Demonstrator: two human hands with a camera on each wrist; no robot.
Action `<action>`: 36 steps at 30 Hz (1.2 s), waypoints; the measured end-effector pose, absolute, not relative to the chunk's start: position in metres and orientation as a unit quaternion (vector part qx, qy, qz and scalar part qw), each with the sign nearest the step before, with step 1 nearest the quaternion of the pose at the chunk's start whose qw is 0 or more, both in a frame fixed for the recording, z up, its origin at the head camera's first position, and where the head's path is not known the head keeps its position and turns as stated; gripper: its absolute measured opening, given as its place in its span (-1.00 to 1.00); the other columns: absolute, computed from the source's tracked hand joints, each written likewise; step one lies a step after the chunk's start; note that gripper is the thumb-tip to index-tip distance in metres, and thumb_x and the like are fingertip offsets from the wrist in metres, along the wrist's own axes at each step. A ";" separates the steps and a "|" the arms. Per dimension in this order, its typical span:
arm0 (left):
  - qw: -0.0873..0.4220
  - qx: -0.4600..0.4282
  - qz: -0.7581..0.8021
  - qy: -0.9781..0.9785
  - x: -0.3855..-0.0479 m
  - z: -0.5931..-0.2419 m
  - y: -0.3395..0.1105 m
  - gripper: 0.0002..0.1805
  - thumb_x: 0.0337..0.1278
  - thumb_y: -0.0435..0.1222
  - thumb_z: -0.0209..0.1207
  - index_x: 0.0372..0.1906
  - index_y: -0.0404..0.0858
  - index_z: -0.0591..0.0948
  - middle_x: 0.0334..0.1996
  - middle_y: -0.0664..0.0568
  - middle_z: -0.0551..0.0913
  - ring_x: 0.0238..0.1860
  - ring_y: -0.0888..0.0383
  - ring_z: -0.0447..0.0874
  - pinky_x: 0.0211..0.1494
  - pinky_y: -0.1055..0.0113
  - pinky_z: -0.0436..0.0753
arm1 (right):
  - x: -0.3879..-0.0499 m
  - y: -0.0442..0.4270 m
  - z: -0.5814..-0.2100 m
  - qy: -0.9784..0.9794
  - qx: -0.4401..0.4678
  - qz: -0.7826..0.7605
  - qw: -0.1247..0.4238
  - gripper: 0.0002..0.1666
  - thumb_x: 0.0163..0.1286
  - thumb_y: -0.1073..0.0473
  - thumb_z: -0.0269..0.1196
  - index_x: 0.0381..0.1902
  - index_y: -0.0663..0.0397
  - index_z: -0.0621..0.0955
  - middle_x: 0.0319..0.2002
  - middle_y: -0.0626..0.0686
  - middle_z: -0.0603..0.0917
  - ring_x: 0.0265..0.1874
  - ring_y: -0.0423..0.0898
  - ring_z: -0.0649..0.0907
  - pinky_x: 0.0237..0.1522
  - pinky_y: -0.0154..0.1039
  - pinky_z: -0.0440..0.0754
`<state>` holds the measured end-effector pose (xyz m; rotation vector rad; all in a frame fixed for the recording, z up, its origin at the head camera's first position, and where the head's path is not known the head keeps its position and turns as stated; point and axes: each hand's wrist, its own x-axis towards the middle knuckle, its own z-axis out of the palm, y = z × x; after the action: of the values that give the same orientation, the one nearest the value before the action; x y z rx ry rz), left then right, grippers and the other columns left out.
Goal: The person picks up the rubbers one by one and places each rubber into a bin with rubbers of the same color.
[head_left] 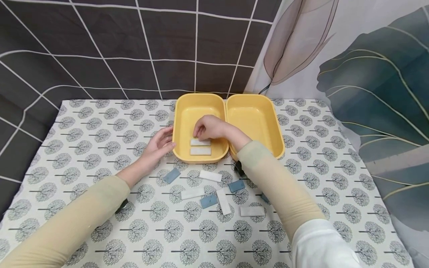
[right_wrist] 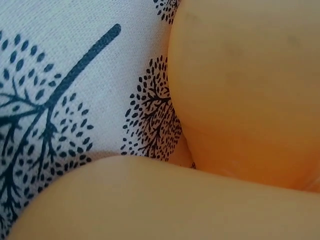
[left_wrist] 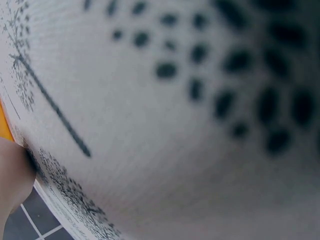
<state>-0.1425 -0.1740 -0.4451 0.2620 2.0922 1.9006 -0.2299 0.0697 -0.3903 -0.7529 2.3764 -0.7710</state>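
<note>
My left hand (head_left: 157, 146) rests against the outer left wall of the left yellow bin (head_left: 180, 153), its fingers fairly straight. Inside that bin, my right hand (head_left: 211, 128) has its fingers curled down, with the fingertips at a white block (head_left: 202, 142) that they partly cover. A second white block (head_left: 200, 151) lies parallel on the bin floor, nearer the front wall. Part of my left hand (left_wrist: 15, 172) shows at the edge of the left wrist view. The right wrist view shows yellow bin walls (right_wrist: 245, 75) but no fingers.
Another yellow bin (head_left: 278, 143) adjoins on the right, below my right forearm. In front of the bins, several white blocks (head_left: 210, 176) and blue blocks (head_left: 209, 201) lie scattered on the tree-patterned cloth (head_left: 140, 245). A dark gridded curtain (head_left: 174, 41) hangs behind.
</note>
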 end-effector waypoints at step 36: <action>0.156 0.093 0.656 0.733 -0.142 -0.442 -0.175 -0.24 0.50 -0.40 0.08 0.67 -0.35 0.08 0.66 -0.23 0.20 0.62 -0.20 0.24 0.59 0.55 0.38 | -0.181 0.103 -0.342 0.866 -0.313 -0.344 0.182 -0.77 0.41 0.42 0.34 0.00 0.30 0.77 -0.09 0.16 0.81 -0.13 -0.01 0.73 0.09 -0.18 0.81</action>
<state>-0.1418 -0.1746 -0.4421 0.2660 2.0989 1.8777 -0.1811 0.1025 -0.3418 -0.8845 2.4455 -0.9709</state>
